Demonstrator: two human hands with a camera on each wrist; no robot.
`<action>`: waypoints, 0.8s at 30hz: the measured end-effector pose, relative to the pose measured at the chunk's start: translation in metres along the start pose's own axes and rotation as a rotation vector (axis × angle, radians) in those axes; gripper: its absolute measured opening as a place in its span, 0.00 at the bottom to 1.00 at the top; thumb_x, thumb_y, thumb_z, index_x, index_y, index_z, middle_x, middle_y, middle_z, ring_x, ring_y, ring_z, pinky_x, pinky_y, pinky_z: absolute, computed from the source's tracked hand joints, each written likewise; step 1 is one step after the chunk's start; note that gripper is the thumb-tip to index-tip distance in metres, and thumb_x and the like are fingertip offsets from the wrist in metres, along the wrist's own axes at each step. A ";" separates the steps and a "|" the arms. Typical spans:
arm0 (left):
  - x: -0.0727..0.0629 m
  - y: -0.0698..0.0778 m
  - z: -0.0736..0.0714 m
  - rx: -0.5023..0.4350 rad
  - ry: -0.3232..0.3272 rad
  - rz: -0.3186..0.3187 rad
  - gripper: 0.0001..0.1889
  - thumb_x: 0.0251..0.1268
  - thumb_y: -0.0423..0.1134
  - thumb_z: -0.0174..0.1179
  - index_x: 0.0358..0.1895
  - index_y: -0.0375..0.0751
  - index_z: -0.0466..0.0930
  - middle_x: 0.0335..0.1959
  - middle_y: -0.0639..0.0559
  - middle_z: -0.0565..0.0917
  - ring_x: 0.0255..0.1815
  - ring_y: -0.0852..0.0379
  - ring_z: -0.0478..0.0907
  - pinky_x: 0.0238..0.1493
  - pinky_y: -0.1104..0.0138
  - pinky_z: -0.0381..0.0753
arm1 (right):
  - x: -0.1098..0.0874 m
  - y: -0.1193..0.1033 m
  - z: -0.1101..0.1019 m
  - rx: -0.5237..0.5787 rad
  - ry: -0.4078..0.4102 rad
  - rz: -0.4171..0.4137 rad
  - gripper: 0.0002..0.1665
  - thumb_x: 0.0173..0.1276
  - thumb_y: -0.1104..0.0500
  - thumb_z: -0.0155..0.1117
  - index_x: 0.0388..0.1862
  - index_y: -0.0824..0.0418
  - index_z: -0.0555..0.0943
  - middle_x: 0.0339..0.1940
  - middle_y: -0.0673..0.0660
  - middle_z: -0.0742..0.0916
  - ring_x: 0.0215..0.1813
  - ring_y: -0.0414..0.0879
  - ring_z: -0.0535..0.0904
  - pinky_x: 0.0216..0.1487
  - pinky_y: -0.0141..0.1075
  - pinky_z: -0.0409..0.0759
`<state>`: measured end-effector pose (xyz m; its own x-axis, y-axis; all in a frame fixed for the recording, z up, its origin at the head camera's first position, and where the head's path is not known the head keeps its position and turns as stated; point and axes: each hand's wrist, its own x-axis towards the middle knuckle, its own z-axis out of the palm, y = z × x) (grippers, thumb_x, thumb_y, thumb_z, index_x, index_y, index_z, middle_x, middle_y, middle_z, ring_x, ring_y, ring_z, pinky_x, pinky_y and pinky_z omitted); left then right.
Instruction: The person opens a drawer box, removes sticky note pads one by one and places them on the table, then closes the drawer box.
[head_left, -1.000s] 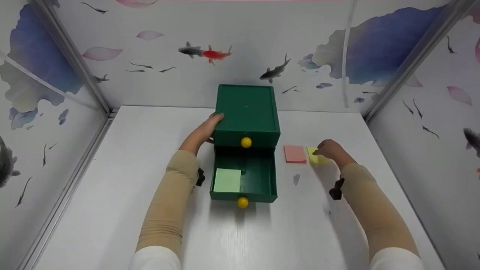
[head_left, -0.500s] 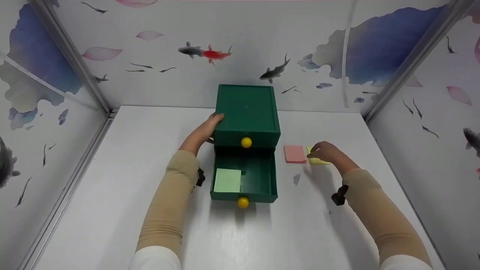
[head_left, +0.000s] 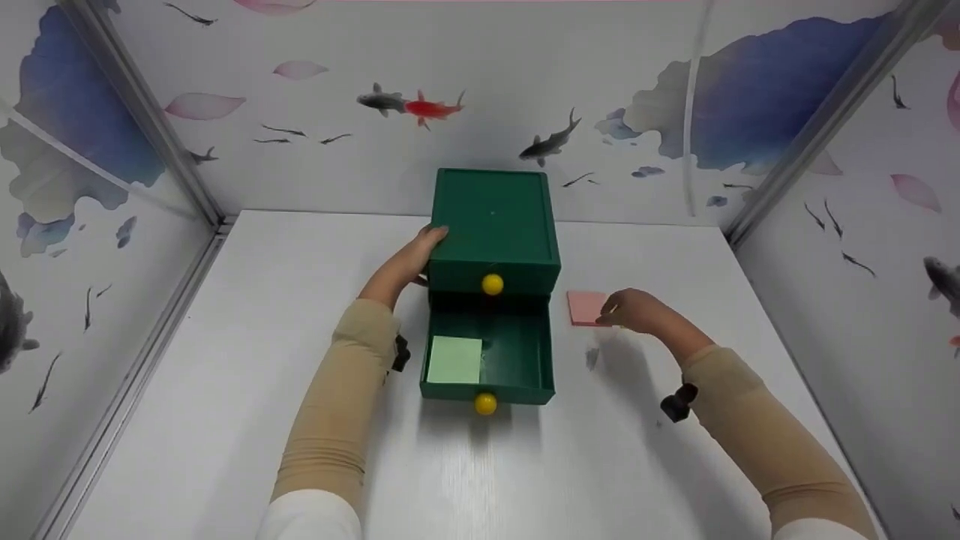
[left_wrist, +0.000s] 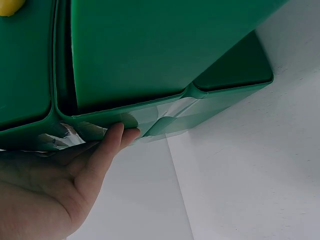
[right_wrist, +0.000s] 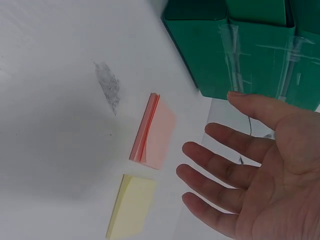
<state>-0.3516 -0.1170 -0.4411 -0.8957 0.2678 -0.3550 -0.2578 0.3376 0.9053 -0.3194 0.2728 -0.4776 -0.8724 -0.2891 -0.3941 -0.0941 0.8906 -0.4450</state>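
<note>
A green two-drawer cabinet [head_left: 491, 217] stands near the back wall, its lower drawer [head_left: 521, 364] pulled out. In that drawer lies a light green sticky note pad [head_left: 455, 360]. My left hand [head_left: 411, 256] rests against the cabinet's left side, thumb at the top edge and fingers extended along the taped side. To the right of the cabinet, my right hand [head_left: 639, 310] hovers with fingers spread and nothing in it. Its fingertips overlap a pink sticky note pad [head_left: 585, 307] in the head view. A yellow sticky note pad [right_wrist: 132, 207] shows in the right wrist view; the hand hides it from the head camera.
Round yellow knobs [head_left: 493, 284] project from the drawer fronts. A grey smudge [head_left: 592, 358] marks the white table [head_left: 480, 480] in front of the pink pad. White walls [head_left: 491, 45] with painted fish enclose the table at the back and sides.
My right hand has shifted left from over the yellow pad to the edge of the pink one. The left hand, cabinet and drawer have stayed put.
</note>
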 end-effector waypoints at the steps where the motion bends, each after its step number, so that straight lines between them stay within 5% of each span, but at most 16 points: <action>1: 0.000 0.000 0.000 0.003 0.000 -0.002 0.43 0.69 0.67 0.33 0.80 0.51 0.32 0.69 0.33 0.61 0.63 0.38 0.66 0.60 0.46 0.67 | -0.001 -0.002 0.001 0.002 -0.001 -0.001 0.26 0.71 0.53 0.60 0.55 0.74 0.78 0.55 0.70 0.80 0.58 0.64 0.75 0.58 0.55 0.72; 24: -0.001 0.000 0.000 0.005 0.001 -0.002 0.43 0.69 0.67 0.33 0.79 0.50 0.31 0.70 0.33 0.60 0.63 0.38 0.66 0.60 0.47 0.67 | -0.038 -0.055 0.002 -0.047 -0.022 -0.144 0.18 0.70 0.54 0.63 0.49 0.67 0.84 0.46 0.60 0.86 0.47 0.54 0.81 0.51 0.50 0.78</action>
<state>-0.3505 -0.1173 -0.4402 -0.8956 0.2663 -0.3563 -0.2576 0.3425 0.9035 -0.2799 0.2343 -0.4403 -0.8378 -0.4220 -0.3464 -0.2403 0.8548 -0.4600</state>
